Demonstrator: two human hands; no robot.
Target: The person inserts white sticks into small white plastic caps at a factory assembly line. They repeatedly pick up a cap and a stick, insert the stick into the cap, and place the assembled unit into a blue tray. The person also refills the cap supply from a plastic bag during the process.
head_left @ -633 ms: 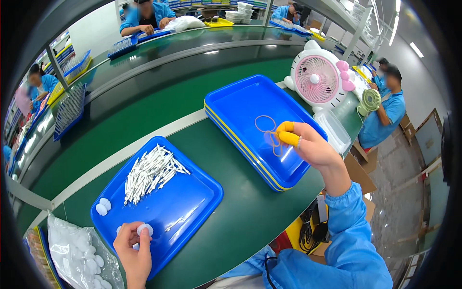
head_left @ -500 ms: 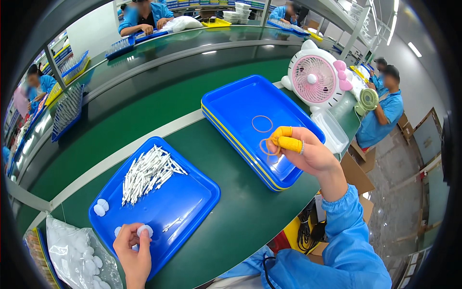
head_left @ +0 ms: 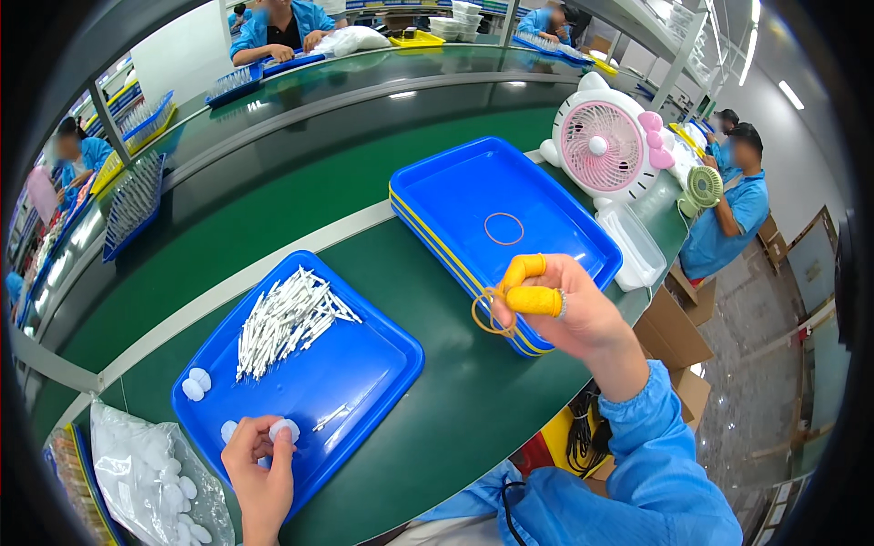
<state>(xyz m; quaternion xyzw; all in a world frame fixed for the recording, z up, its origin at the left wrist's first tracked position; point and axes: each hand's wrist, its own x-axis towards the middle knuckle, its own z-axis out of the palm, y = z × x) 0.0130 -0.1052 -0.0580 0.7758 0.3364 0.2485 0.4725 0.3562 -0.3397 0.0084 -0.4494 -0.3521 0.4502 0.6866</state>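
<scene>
My left hand (head_left: pixel 261 469) pinches a round, translucent white disc-like piece (head_left: pixel 285 428) over the near edge of a blue tray (head_left: pixel 382 364). In that tray lie a pile of thin white sticks (head_left: pixel 287 318), a couple of loose sticks (head_left: pixel 330 417) and more round white pieces (head_left: pixel 195 384) along its left side. My right hand (head_left: pixel 583 314), with yellow finger cots (head_left: pixel 534 300) on its thumb and a finger, holds a tan rubber band (head_left: pixel 475 318) beside a stack of blue and yellow trays (head_left: pixel 446 205). Another rubber band (head_left: pixel 488 222) lies in the top tray.
A clear bag of white round pieces (head_left: pixel 137 464) sits at the near left. Behind the stack stand a white-and-pink fan (head_left: pixel 596 146), a small green fan (head_left: pixel 703 187) and a clear plastic box (head_left: pixel 633 246). Beyond runs a green conveyor (head_left: pixel 300 191); people in blue work across it.
My right hand has moved left and slightly nearer with the rubber band, off the top tray to its near edge. My left hand keeps its pinch; the view has shifted slightly.
</scene>
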